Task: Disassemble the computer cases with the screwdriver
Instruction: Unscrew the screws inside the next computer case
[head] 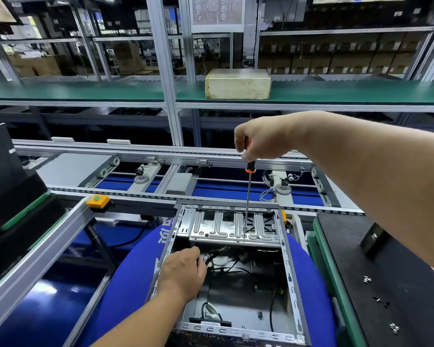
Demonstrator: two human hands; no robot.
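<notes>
Left hand inside open computer case, grip unclear; right hand clasping screwdriver, handle half-hidden.

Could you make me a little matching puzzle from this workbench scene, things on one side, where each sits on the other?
Things:
1. orange-and-black screwdriver
2. yellowed beige box
3. small loose silver screws
4. left hand

Places:
A. on the black mat at the right
B. on the green shelf beyond the conveyor
C. on the left edge of the open metal computer case
D. held upright in the right hand, tip down on the case's silver plate

Pairs: 1-D, 2-B, 3-A, 4-C
</notes>
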